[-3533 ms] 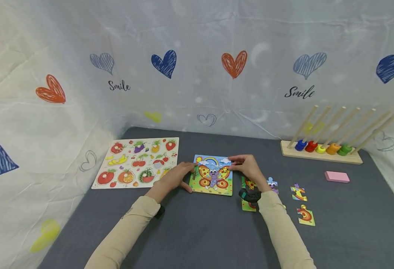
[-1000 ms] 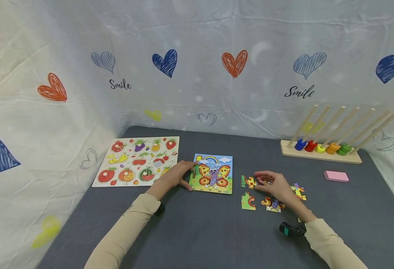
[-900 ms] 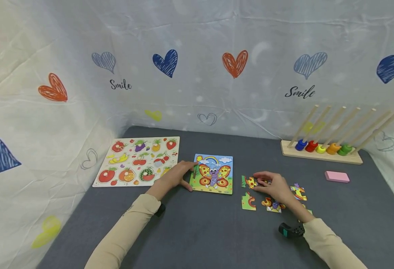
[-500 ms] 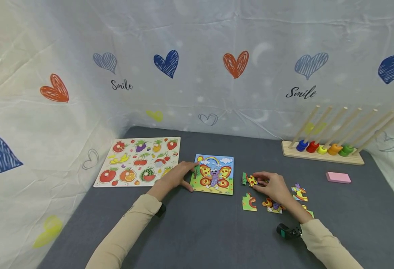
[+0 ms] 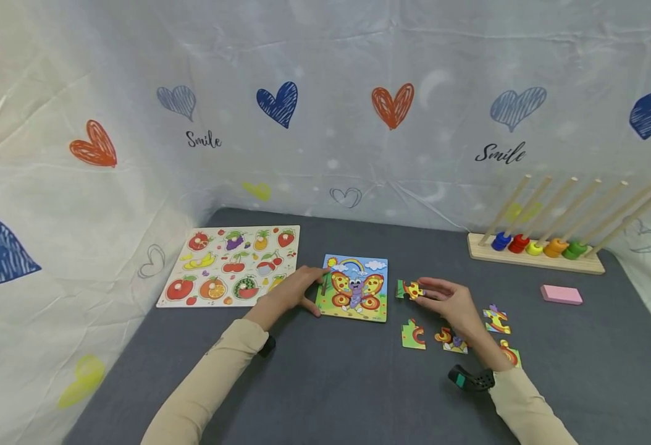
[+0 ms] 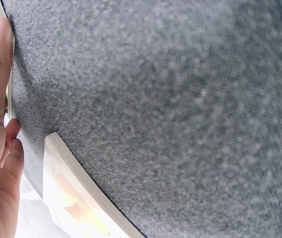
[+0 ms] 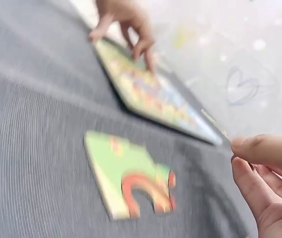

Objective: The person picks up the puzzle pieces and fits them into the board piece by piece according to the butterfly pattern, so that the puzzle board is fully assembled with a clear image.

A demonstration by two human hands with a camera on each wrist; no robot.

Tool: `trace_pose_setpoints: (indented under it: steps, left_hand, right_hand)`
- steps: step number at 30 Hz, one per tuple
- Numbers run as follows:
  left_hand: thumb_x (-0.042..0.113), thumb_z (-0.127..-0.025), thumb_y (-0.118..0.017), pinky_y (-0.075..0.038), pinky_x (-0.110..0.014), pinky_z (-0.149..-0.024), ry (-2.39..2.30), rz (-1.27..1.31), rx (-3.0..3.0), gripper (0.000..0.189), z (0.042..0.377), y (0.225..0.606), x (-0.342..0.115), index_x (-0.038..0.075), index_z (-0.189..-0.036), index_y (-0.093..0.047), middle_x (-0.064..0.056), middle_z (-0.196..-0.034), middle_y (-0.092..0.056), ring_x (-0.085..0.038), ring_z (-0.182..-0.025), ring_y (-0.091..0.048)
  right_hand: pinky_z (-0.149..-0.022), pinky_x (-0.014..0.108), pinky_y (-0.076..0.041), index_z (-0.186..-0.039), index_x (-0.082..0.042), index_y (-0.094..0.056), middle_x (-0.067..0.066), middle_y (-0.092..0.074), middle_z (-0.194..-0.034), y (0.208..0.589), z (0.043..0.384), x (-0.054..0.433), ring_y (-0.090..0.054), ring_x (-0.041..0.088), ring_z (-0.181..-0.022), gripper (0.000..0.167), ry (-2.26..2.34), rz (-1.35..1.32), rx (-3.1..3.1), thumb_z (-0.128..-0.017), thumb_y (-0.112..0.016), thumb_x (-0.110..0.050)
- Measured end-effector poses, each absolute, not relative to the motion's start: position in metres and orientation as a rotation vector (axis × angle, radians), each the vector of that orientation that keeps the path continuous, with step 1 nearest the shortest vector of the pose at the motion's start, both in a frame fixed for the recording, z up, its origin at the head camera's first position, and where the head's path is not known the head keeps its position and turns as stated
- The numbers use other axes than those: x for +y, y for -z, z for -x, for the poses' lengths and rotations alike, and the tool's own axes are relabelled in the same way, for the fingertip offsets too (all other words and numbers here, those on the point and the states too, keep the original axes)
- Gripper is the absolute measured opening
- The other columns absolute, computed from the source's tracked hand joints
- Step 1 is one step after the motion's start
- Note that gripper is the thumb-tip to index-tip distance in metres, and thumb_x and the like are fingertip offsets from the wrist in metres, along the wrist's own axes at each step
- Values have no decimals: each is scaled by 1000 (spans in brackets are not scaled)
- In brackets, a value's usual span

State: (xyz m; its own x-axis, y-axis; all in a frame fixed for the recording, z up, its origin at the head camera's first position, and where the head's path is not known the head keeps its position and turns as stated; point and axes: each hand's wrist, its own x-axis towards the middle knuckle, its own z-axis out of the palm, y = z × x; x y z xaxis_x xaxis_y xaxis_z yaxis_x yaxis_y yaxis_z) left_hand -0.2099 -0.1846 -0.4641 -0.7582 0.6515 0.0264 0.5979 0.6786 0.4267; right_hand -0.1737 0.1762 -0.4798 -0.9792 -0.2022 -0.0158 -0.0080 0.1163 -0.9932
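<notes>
In the head view my left hand (image 5: 288,295) rests at the left edge of a butterfly puzzle board (image 5: 361,309), thumb near its lower corner and fingers spread along the side. My right hand (image 5: 459,312) pinches a green and yellow jigsaw piece (image 5: 409,290) between thumb and fingers, lifted just right of the board. That piece shows almost edge-on in the right wrist view. Loose on the table below it lie a green piece (image 5: 413,335) and a butterfly-body piece (image 5: 452,342), the latter partly behind my right wrist.
Further right lie two more jigsaw pieces, one with purple (image 5: 496,320) and one with a red ring (image 5: 511,354). A fruit peg board (image 5: 170,301) lies left, a wooden rod stacker (image 5: 537,257) with coloured rings stands back right, and a pink block (image 5: 561,295) sits before it.
My right hand left the board's right edge, moved to the loose pieces, took hold of the green and yellow one and lifted it slightly. My left hand stayed at the board.
</notes>
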Motion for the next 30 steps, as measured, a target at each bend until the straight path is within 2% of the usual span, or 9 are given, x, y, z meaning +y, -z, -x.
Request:
trace_pose_setpoints:
  steps: [7,12,19,22,26,30]
  left_hand:
    - [32,-65,-88,-44,-41,-97,-596,-1015,2763,70,209,461,-184,-4,-116,-57,-19,-137,-51,-32,-117,-51]
    - [33,-64,-88,-43,-40,-99,-594,-1029,2767,75,210,461,-183,-5,-120,-56,-18,-135,-53,-32,-118,-51]
    - [32,-64,-89,-43,-39,-98,-620,-980,2750,63,211,464,-183,0,-107,-57,-16,-141,-48,-31,-120,-49]
    - [32,-64,-89,-43,-39,-97,-624,-964,2745,63,210,464,-184,0,-107,-56,-15,-142,-47,-30,-120,-49]
    - [33,-65,-88,-43,-39,-97,-625,-962,2746,71,210,464,-184,-1,-117,-56,-15,-140,-49,-30,-118,-49]
    - [33,-65,-88,-43,-40,-96,-633,-983,2752,86,211,464,-184,-3,-133,-50,-15,-129,-56,-29,-112,-51]
  right_hand:
    - [-79,21,-54,-129,13,-51,28,-54,-129,476,174,149,-65,4,-94,53,2094,223,2137,-82,-73,2]
    - [-79,22,-54,-129,13,-52,30,-53,-130,480,177,129,-66,6,-93,51,2125,207,2092,-82,-72,4]
    - [-79,23,-54,-128,10,-54,28,-56,-126,488,180,105,-65,6,-95,48,2125,219,2055,-83,-70,6]
    - [-78,23,-55,-128,10,-55,29,-56,-126,491,181,92,-65,8,-94,47,2150,223,2022,-84,-69,7]
    - [-77,25,-56,-127,12,-55,30,-56,-125,491,184,73,-66,14,-96,45,2158,231,2019,-84,-68,9]
    - [-75,25,-56,-125,11,-57,28,-58,-124,492,186,56,-64,27,-102,43,2146,215,2054,-83,-69,8]
